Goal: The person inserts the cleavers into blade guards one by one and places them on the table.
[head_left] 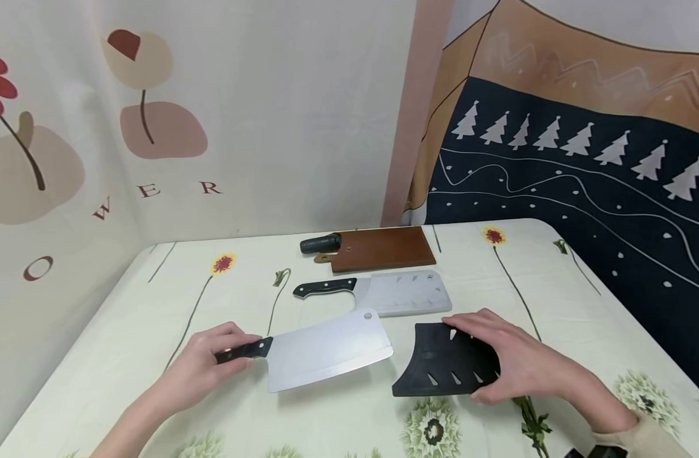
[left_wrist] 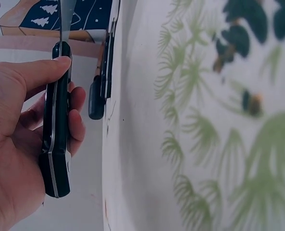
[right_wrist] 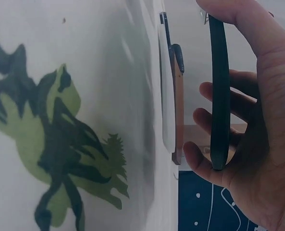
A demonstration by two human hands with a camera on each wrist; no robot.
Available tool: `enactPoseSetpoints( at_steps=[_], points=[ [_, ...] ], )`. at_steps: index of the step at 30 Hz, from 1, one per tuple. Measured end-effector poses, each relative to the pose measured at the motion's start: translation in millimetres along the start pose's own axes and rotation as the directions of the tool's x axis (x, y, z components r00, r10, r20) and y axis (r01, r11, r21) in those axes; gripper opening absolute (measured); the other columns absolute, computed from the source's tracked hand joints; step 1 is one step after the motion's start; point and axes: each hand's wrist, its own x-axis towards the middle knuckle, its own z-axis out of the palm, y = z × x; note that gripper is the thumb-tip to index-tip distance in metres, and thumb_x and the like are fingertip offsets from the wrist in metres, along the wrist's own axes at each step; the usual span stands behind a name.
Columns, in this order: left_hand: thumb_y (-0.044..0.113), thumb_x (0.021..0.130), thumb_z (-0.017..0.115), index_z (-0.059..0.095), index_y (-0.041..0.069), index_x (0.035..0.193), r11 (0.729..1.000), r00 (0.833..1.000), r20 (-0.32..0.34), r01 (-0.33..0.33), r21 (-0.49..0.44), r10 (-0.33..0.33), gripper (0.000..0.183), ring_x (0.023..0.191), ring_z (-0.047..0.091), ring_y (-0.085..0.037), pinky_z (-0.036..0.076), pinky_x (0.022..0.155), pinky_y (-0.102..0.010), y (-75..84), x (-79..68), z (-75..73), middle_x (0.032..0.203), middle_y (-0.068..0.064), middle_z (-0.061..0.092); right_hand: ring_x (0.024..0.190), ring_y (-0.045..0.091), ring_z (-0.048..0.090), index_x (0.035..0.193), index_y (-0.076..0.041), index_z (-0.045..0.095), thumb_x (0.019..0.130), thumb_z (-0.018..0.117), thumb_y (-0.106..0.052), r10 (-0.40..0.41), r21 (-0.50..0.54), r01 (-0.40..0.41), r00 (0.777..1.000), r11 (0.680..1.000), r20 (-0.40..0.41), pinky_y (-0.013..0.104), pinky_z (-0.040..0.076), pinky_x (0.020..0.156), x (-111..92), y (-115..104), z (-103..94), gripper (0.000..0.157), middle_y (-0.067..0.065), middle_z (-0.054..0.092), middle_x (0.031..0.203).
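Note:
My left hand grips the black riveted handle of a cleaver, whose broad bare blade points right, tilted above the tablecloth. In the left wrist view, fingers and thumb wrap the handle. To the right, my right hand holds a black blade cover with small slots, fingers over its far edge and thumb on the near edge. The right wrist view shows this cover edge-on between thumb and fingers. A gap separates the blade tip from the cover's curved left end.
Behind my hands lies a second cleaver, its blade in a pale translucent cover. Farther back is a brown leather-like sheath with a black handle at its left end. All lie on a flowered tablecloth by a fabric backdrop.

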Motion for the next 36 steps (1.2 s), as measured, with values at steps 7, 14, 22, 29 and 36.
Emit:
enactPoseSetpoints(
  at_steps=[7,14,22,29,36],
  points=[
    [-0.007,0.075,0.084,0.079,0.01,0.109,1.0,1.0,0.006,0.019,0.004,-0.019,0.039,0.08,0.061,-0.005,0.048,0.069,-0.016,0.6,1.0,2.3,0.095,0.013,0.067,0.118,0.007,0.049,0.151,-0.026,0.051,0.06,0.095,-0.039,-0.014,0.011,0.014,1.0,1.0,-0.005,0.035,0.051,0.083,1.7,-0.6,-0.3,0.101,-0.012,0.052,0.14],
    [-0.007,0.074,0.085,0.078,0.01,0.109,1.0,1.0,0.009,0.016,0.011,-0.016,0.04,0.081,0.062,-0.005,0.047,0.071,-0.015,0.0,1.7,3.6,0.094,0.014,0.067,0.119,0.008,0.05,0.151,-0.024,0.051,0.06,0.095,-0.038,-0.019,0.017,0.019,1.0,1.0,-0.003,0.036,0.051,0.085,1.1,1.0,0.4,0.102,-0.011,0.052,0.141],
    [-0.004,0.076,0.086,0.078,0.01,0.11,1.0,1.0,0.023,0.01,0.012,-0.011,0.038,0.082,0.062,-0.006,0.047,0.071,-0.017,-0.9,1.8,7.4,0.095,0.011,0.067,0.12,0.009,0.05,0.151,-0.025,0.05,0.06,0.096,-0.037,-0.03,0.012,0.03,1.0,0.999,-0.004,0.037,0.052,0.085,-0.9,3.5,2.9,0.103,-0.011,0.052,0.141],
    [-0.003,0.076,0.086,0.078,0.011,0.11,0.999,0.999,0.033,0.038,0.022,-0.039,0.037,0.083,0.061,-0.006,0.047,0.071,-0.018,0.1,1.6,8.6,0.095,0.012,0.067,0.12,0.008,0.05,0.151,-0.026,0.051,0.058,0.096,-0.036,-0.027,0.019,0.027,1.0,0.999,-0.015,0.037,0.051,0.085,-2.8,4.8,4.0,0.103,-0.012,0.053,0.141],
    [-0.005,0.076,0.085,0.078,0.012,0.11,0.999,0.998,0.038,0.039,0.027,-0.04,0.038,0.083,0.062,-0.005,0.047,0.073,-0.017,-0.4,2.3,9.1,0.095,0.014,0.067,0.12,0.008,0.05,0.152,-0.027,0.05,0.058,0.096,-0.035,-0.031,0.032,0.032,0.999,0.999,-0.008,0.037,0.051,0.085,-2.2,5.1,4.7,0.105,-0.012,0.052,0.141]
  ],
)
